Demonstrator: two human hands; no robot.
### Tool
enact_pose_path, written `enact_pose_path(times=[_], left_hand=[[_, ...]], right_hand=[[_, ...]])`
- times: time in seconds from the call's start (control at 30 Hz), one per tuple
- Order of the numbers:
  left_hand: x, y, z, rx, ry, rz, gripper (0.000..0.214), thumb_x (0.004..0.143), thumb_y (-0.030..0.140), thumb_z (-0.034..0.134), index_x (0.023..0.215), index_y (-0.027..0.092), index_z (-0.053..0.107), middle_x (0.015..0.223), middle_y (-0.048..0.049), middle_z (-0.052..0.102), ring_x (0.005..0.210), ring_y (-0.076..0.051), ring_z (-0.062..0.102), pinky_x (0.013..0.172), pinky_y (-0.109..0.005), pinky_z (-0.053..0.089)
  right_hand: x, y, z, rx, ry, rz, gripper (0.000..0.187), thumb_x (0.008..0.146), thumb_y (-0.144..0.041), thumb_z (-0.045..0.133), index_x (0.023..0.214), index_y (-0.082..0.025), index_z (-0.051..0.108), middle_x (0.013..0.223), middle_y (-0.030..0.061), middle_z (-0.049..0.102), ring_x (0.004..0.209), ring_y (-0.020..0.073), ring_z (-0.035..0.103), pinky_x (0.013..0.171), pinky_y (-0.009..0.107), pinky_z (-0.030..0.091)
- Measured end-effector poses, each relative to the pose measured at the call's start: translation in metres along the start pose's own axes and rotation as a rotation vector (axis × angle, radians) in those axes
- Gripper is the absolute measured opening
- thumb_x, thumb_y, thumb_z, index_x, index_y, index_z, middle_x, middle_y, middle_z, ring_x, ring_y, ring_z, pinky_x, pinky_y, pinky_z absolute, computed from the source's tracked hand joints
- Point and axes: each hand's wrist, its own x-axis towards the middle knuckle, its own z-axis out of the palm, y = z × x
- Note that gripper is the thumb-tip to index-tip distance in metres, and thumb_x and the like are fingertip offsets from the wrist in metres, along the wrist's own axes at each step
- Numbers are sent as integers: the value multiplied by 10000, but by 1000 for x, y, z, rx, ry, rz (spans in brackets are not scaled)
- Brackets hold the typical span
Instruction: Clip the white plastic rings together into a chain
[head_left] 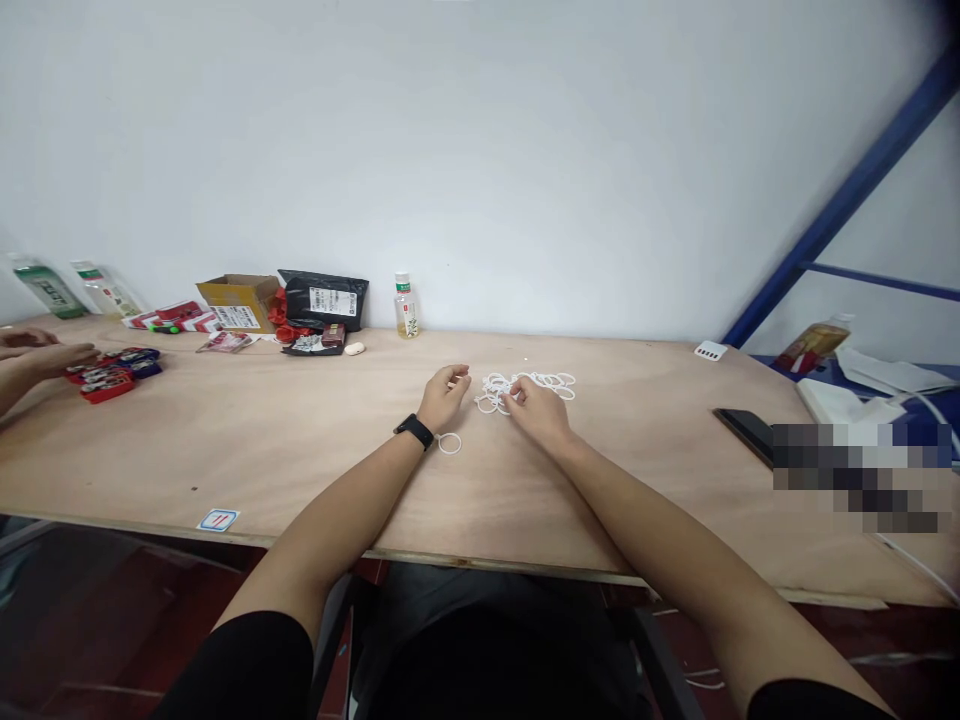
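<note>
A loose pile of white plastic rings (559, 382), which look like curtain rings, lies on the wooden table. My right hand (541, 410) is over the front of the pile, its thumb and fingertips pinched at a white ring; the hand partly covers the rings under it. Just left of the pile, my left hand (444, 397) is held with its fingers loosely curved and apart, and nothing shows in it. One single ring (450, 443) lies flat on the table beside the black watch (415, 430) on my left wrist.
Along the wall stand a bottle (406, 308), a black parcel (326, 300) and an open cardboard box (238, 303). At far left, another person's hands (56, 358) are by red and blue items (112, 375). A phone (742, 432) lies at right.
</note>
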Motion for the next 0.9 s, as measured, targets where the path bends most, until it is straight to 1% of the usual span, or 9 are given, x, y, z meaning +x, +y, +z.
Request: enact_pose_path(times=[0.03, 0.1, 0.17, 0.23, 0.37, 0.57, 0.67, 0.73, 0.9], left_hand=[[0, 0, 0, 3, -5, 2, 278, 860, 303, 563, 1078, 150, 646, 1091, -98, 669, 913, -160, 608, 830, -293, 487], [0, -1, 1, 8, -11, 4, 270, 865, 312, 559, 1064, 153, 649, 1092, -94, 668, 902, -160, 605, 826, -293, 487], [-1, -1, 1, 19, -5, 6, 266, 870, 313, 554, 1057, 151, 652, 1089, -95, 668, 901, -163, 602, 835, -299, 485], [-1, 0, 0, 35, -2, 19, 258, 870, 305, 553, 1047, 147, 656, 1077, -93, 670, 903, -165, 600, 853, -308, 480], [0, -1, -1, 62, -15, 37, 252, 865, 310, 556, 1023, 147, 666, 1054, -87, 675, 901, -167, 606, 855, -307, 480], [-1, -3, 0, 58, -92, -25, 286, 878, 333, 517, 997, 141, 691, 1027, -91, 706, 937, -185, 636, 888, -314, 478], [-3, -2, 1, -47, -212, -93, 340, 885, 351, 482, 1011, 115, 693, 904, -84, 729, 824, -179, 656, 798, -307, 508], [-4, 0, 3, -137, -277, -104, 337, 864, 344, 502, 993, 103, 699, 833, -73, 730, 748, -165, 653, 739, -291, 516], [-5, 6, 4, -180, -266, -138, 242, 759, 235, 597, 919, 99, 716, 778, -61, 733, 676, -141, 648, 695, -259, 520]], right_hand=[[-4, -6, 2, 18, -46, -65, 161, 859, -364, 568, 919, -238, 650, 751, 23, 675, 737, 202, 609, 670, 292, 408], [-13, -20, 7, 102, -182, -321, 180, 877, -300, 547, 1008, -237, 654, 973, 51, 684, 887, 202, 618, 772, 306, 441], [-21, -33, 13, 158, -351, -566, 244, 887, -292, 542, 1106, -257, 643, 1136, 60, 633, 1004, 204, 596, 841, 314, 450], [-26, -39, 17, 153, -442, -641, 261, 899, -294, 529, 1133, -268, 643, 1163, 62, 606, 989, 201, 599, 834, 323, 461], [-25, -33, 19, 121, -473, -600, 177, 911, -244, 504, 977, -235, 667, 1053, 61, 602, 916, 192, 597, 802, 326, 463], [-14, -14, 9, 182, -314, -491, 146, 932, -195, 435, 965, -216, 575, 1104, 71, 563, 980, 197, 553, 853, 340, 452], [-10, -12, 7, 255, -223, -510, 159, 940, -174, 400, 957, -213, 553, 1060, 77, 577, 1012, 201, 539, 898, 352, 441], [-8, -13, 8, 266, -208, -533, 155, 938, -168, 402, 941, -212, 551, 1033, 79, 587, 1000, 203, 542, 897, 356, 445], [-9, -16, 11, 184, -222, -605, 121, 910, -143, 453, 905, -203, 558, 1009, 84, 597, 962, 209, 543, 858, 363, 469]])
